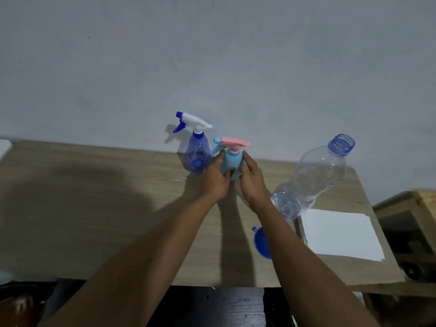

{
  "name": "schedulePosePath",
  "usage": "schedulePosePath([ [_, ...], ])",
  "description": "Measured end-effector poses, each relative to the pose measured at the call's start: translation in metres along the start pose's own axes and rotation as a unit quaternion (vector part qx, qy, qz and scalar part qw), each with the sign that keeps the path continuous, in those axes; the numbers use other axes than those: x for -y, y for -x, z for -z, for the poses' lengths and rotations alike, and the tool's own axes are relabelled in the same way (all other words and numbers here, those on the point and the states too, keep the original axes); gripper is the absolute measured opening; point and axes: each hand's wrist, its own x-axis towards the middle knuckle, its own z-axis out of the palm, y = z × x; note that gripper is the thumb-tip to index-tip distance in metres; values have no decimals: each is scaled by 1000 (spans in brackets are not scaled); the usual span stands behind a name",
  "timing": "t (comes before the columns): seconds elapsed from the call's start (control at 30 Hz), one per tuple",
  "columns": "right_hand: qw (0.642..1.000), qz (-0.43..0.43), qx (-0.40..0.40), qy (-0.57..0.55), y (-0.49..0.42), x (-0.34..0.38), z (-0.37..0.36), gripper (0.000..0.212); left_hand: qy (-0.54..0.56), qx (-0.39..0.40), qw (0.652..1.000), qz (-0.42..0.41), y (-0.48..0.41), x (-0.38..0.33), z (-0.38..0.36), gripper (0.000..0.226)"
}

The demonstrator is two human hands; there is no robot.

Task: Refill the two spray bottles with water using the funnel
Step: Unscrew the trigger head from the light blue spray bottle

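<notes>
A small light-blue spray bottle with a pink trigger head stands near the back of the wooden table. My left hand grips its left side and my right hand wraps its right side. Just left of it and behind stands a clear blue spray bottle with a white and blue head. A large clear water bottle with no cap stands to the right. A blue funnel lies on the table, partly hidden by my right forearm.
A stack of white paper lies at the table's right end. A grey wall rises right behind the bottles. A wooden unit stands to the right of the table. A dark surface lies below the front edge.
</notes>
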Motion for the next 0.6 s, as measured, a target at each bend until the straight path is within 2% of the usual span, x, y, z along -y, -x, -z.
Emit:
schedulePosePath([
  [0.13, 999, 43, 1, -4, 49, 9, 4, 44, -15, -51, 998, -33, 45, -9, 19, 50],
  [0.4, 999, 10, 41, -20, 165, -12, 6, 52, -54, -35, 996, -61, 161, 12, 53, 68],
  [0.6, 998, 28, 52, -5, 213, -30, -1, 50, -59, -16, 997, -45, 214, 30, 63, 59],
])
